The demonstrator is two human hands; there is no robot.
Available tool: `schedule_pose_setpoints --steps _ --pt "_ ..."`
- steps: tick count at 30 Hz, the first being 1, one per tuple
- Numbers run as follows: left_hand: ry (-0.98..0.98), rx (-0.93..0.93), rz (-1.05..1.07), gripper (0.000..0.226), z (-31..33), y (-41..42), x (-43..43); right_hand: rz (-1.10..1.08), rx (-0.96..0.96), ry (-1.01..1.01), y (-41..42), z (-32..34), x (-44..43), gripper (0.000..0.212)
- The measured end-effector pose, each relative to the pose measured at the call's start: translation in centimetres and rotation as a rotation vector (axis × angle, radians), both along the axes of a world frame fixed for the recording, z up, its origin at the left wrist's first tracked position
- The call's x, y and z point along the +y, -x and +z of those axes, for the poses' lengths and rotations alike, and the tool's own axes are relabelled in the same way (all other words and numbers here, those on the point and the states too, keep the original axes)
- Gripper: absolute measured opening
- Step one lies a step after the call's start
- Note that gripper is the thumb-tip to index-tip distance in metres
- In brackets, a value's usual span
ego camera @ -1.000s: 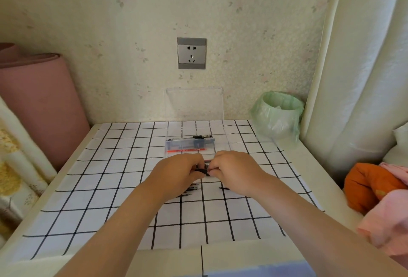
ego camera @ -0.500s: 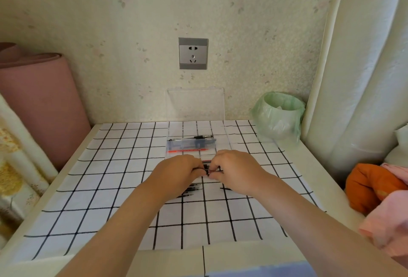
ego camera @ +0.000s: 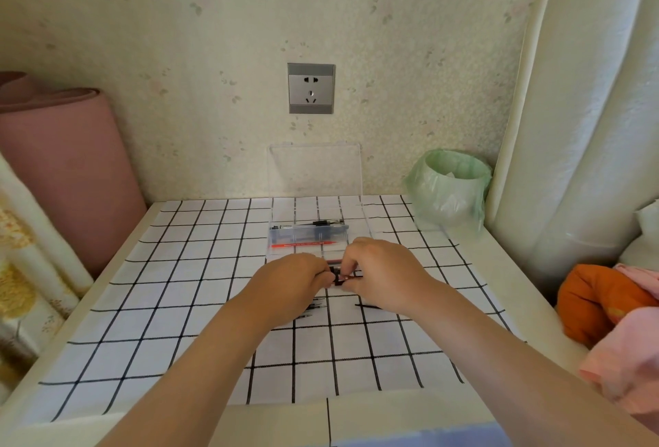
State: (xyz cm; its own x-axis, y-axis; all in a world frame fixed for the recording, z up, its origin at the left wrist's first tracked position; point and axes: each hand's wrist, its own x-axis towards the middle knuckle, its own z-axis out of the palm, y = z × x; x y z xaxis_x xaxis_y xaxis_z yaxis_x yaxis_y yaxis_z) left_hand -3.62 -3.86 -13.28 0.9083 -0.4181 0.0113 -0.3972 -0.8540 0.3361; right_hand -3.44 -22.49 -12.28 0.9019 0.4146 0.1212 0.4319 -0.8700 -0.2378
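Note:
Both hands meet over the middle of the checked cloth (ego camera: pixel 178 304). My left hand (ego camera: pixel 289 286) and my right hand (ego camera: pixel 381 275) pinch the two ends of a small black pen-like piece (ego camera: pixel 338 277); most of it is hidden by the fingers. Just behind them stands a clear plastic box (ego camera: pixel 278 232) with its lid (ego camera: pixel 313 168) up against the wall; inside lie a red pen (ego camera: pixel 303 243) and a black pen (ego camera: pixel 326 222). Thin black pieces (ego camera: pixel 315 305) lie on the cloth under my left hand, and another (ego camera: pixel 365 305) under my right wrist.
A bin lined with a green bag (ego camera: pixel 447 186) stands at the table's back right. A pink roll (ego camera: pixel 60 168) leans at the left, a white padded headboard (ego camera: pixel 577 125) at the right. Orange and pink cloth (ego camera: pixel 606 304) lies beside the table's right edge.
Both hands stay together at the same spot on the cloth; the fingers shift slightly on the small black piece. The view has tilted a little.

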Motion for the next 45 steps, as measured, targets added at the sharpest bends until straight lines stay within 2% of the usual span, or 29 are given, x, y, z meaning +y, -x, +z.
schedule_pose_setpoints --steps 4,11,17,21,27,30,35,40,45 --pt "-0.021 -0.013 0.006 0.034 0.0 0.0 -0.1 0.018 0.026 -0.051 0.0 0.0 -0.1 0.032" --pt "-0.003 -0.059 -0.013 0.02 -0.1 0.2 0.0 0.021 0.065 -0.032 -0.1 0.1 -0.3 0.013" --pt "-0.099 -0.058 0.028 0.024 -0.3 -0.1 0.5 -0.063 0.054 0.098 -0.4 0.2 -1.4 0.009" --pt "-0.147 -0.159 0.111 0.025 -0.1 0.0 0.8 -0.153 0.108 0.211 -0.7 0.6 -2.5 0.014" --pt "-0.257 -0.182 0.233 0.019 0.8 -0.2 1.2 -0.262 0.102 0.303 -1.3 0.1 -3.8 0.014" --pt "-0.262 -0.214 0.269 0.013 1.1 -0.2 1.2 -0.266 0.098 0.287 -1.3 0.1 -3.8 0.014" --pt "-0.025 -0.251 0.084 0.011 1.0 0.2 -0.1 -0.106 0.105 0.105 -0.3 0.7 -2.2 0.011" --pt "-0.097 -0.195 0.01 0.02 0.4 0.1 -1.1 -0.054 0.086 0.054 -0.2 0.5 -1.0 0.015" --pt "-0.136 -0.131 0.052 0.019 0.0 -0.2 -0.5 -0.085 0.136 0.143 -0.2 0.4 -1.4 0.015"
